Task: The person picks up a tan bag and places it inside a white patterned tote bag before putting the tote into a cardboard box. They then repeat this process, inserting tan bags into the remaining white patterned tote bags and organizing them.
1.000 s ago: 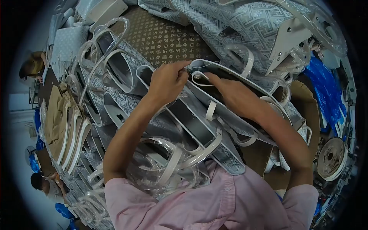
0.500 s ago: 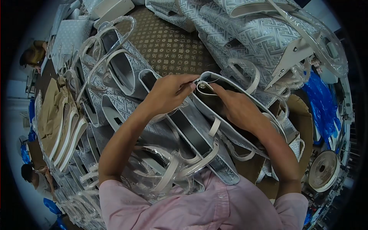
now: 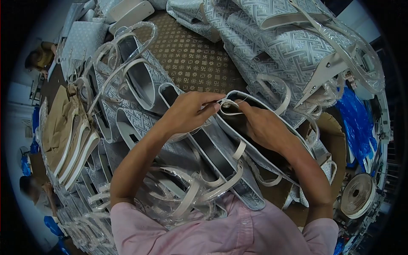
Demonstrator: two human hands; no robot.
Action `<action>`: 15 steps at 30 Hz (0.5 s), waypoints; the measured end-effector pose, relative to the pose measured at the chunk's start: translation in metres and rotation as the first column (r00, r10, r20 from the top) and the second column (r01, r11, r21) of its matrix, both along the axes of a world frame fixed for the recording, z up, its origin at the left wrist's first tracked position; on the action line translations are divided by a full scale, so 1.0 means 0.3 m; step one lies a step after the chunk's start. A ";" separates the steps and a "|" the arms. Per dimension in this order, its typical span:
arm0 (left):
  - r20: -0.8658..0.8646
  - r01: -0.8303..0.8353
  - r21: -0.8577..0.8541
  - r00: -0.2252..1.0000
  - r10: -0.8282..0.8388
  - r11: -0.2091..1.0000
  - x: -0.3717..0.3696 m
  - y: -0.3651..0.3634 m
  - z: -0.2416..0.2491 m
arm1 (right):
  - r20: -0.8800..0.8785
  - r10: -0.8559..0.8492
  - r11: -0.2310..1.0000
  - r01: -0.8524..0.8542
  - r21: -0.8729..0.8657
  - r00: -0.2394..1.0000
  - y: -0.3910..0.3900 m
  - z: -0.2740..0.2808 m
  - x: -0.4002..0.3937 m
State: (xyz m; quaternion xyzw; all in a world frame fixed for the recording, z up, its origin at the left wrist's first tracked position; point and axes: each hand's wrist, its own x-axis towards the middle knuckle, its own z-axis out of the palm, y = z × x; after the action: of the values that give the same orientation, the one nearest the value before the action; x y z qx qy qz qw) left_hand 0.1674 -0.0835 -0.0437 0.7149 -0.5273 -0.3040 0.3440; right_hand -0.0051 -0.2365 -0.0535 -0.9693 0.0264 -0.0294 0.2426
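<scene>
A silver patterned tote bag (image 3: 262, 102) lies tilted in front of me, its mouth facing up. At the near-left corner of its rim, my left hand (image 3: 191, 111) pinches the bag's edge between thumb and fingers. My right hand (image 3: 267, 128) reaches into the mouth, its thumb and index finger closed on a white strap tab (image 3: 230, 111). A round metal snap (image 3: 226, 104) shows on this tab, between the two hands. A loose thread end sticks up beside it. The right hand's other fingers are partly hidden inside the bag.
Several similar open bags (image 3: 212, 146) with plastic-wrapped handles (image 3: 191, 197) crowd the left and front. Silver patterned bags (image 3: 289, 46) are heaped at back right. A cardboard box (image 3: 338, 140), blue plastic (image 3: 357, 119) and a fan (image 3: 358, 195) stand right. Two people sit at far left.
The whole view has shifted slightly, so the bags and hands appear a little lower. Both hands keep their hold at the bag's corner, and the right index finger has bent in closer around the tab.
</scene>
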 end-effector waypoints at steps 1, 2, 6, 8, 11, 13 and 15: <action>0.000 0.004 0.032 1.000 -0.004 0.999 -0.004 0.002 0.020 | 0.004 0.001 1.000 -0.001 0.004 1.000 0.002 0.000 -0.003; -0.002 0.007 0.064 1.000 -0.007 0.998 -0.008 0.002 0.031 | 0.005 0.001 1.000 -0.001 0.003 1.000 0.007 0.003 -0.005; -0.083 0.011 -0.130 0.996 -0.022 0.991 -0.004 0.006 -0.020 | -0.045 -0.077 0.997 0.076 -0.026 0.996 0.022 0.029 -0.016; -0.196 0.032 -0.147 0.979 -0.061 0.989 -0.004 0.005 -0.007 | -0.056 -0.089 0.996 0.088 -0.027 0.994 0.025 0.040 -0.021; -0.226 0.070 -0.193 0.967 -0.113 0.979 -0.012 0.005 -0.016 | -0.075 -0.105 0.994 0.103 -0.026 0.992 0.033 0.057 -0.040; -0.241 0.063 -0.150 0.966 -0.099 0.987 -0.025 0.007 0.011 | -0.086 -0.112 0.994 0.110 -0.028 0.990 0.041 0.064 -0.053; -0.255 0.053 -0.104 0.964 -0.079 0.993 -0.037 0.007 0.030 | -0.099 -0.115 0.993 0.113 -0.028 0.988 0.045 0.068 -0.061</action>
State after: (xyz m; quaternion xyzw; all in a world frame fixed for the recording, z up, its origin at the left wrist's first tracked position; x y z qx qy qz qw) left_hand 0.1564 -0.0814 -0.0346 0.6338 -0.5156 -0.3800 0.4337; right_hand -0.0236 -0.2230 -0.0332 -0.9692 0.0934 0.0051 0.2280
